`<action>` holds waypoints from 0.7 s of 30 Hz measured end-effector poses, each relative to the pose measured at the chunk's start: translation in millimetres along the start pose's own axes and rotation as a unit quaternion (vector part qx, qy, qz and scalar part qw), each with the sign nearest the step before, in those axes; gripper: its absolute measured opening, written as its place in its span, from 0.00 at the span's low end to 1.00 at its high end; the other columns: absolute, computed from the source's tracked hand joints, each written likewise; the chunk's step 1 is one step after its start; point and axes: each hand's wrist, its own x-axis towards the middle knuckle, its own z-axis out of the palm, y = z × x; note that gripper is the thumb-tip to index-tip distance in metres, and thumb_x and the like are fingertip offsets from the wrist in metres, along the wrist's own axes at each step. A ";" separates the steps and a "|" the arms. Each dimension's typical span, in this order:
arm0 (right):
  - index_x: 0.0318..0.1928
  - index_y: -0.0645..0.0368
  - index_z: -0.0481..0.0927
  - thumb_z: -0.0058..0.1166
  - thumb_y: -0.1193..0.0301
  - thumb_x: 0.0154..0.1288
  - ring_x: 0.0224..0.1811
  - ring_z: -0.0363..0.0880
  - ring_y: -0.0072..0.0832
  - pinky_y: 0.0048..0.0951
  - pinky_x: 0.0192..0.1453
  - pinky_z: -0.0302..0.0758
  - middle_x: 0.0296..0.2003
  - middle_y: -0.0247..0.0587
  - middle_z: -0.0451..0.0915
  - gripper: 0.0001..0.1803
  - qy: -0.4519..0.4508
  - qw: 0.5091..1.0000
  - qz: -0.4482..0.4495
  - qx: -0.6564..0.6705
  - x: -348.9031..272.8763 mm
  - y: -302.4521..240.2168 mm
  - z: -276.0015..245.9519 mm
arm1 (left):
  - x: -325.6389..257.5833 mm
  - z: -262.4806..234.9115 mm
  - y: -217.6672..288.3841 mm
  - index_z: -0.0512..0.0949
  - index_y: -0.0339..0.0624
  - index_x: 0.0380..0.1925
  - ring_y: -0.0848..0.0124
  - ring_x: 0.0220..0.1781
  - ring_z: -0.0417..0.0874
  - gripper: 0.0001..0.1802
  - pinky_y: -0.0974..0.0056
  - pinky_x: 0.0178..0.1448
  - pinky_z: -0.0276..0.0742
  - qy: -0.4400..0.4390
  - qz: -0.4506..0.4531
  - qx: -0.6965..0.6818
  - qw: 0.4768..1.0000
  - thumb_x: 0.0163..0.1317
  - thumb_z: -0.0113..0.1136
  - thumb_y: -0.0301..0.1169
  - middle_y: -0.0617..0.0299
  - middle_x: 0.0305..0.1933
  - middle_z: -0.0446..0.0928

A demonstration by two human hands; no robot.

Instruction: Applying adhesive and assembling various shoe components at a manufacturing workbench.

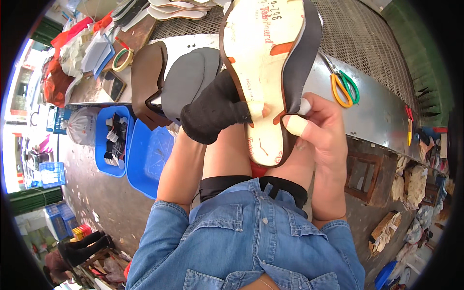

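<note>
A cream insole (265, 92) with orange-red patches and dark printed marks is held up over my lap, its narrow end toward me. Dark grey leather (305, 53) runs along its right side and beyond its edge. My left hand (216, 108), in a black glove with a covered thumb tip showing, grips the insole's left edge, thumb on the cream face. My right hand (321, 121), with pale covers on thumb and forefinger, pinches the leather edge at the insole's right side. The fingers behind the piece are hidden.
Brown leather pieces (147, 72) and grey leather pieces (188, 82) hang over the bench edge at left. Scissors (344, 89) with yellow and green handles lie on the metal bench (374, 118) at right. Below left stand a large blue bin (151, 154) and a smaller blue bin (102, 157).
</note>
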 end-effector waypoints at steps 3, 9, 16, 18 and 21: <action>0.34 0.63 0.78 0.63 0.77 0.54 0.26 0.75 0.14 0.13 0.25 0.68 0.28 0.33 0.78 0.08 0.032 0.999 -0.034 -0.003 3.2 10.3 -7.0 | 2.6 1.2 -1.1 0.73 0.36 0.52 0.73 0.44 0.79 0.29 0.67 0.48 0.76 -0.005 -0.020 -0.027 0.999 0.51 0.69 0.36 0.59 0.44 0.78; 0.40 0.63 0.80 0.62 0.79 0.43 0.55 0.72 0.35 0.35 0.55 0.71 0.43 0.40 0.76 0.18 0.095 0.766 -0.472 -0.425 21.6 -16.8 -17.8 | -7.3 14.6 -2.4 0.76 0.34 0.42 0.77 0.36 0.78 0.24 0.70 0.39 0.74 0.031 -0.122 -0.154 0.980 0.57 0.62 0.46 0.63 0.35 0.78; 0.38 0.65 0.80 0.61 0.83 0.56 0.36 0.75 0.18 0.20 0.44 0.72 0.33 0.32 0.79 0.08 0.050 0.956 -0.286 -0.036 24.5 -7.5 -19.3 | -5.1 6.7 -0.1 0.67 0.34 0.56 0.71 0.49 0.77 0.39 0.63 0.53 0.73 0.038 -0.007 0.088 0.995 0.52 0.67 0.50 0.58 0.45 0.76; 0.37 0.65 0.80 0.61 0.82 0.56 0.33 0.75 0.16 0.18 0.41 0.71 0.31 0.30 0.79 0.07 0.048 0.971 -0.234 0.019 28.1 1.1 -18.5 | 8.4 25.5 -12.0 0.65 0.35 0.59 0.72 0.52 0.75 0.36 0.64 0.56 0.71 0.037 0.123 0.182 0.975 0.54 0.66 0.41 0.58 0.48 0.76; 0.35 0.65 0.80 0.63 0.80 0.55 0.28 0.73 0.15 0.18 0.34 0.70 0.29 0.29 0.79 0.06 0.113 0.972 -0.203 -0.016 32.1 7.8 -19.0 | 14.9 57.7 -13.2 0.66 0.36 0.58 0.74 0.53 0.73 0.23 0.65 0.57 0.69 0.167 0.096 -0.004 0.981 0.64 0.55 0.29 0.58 0.52 0.75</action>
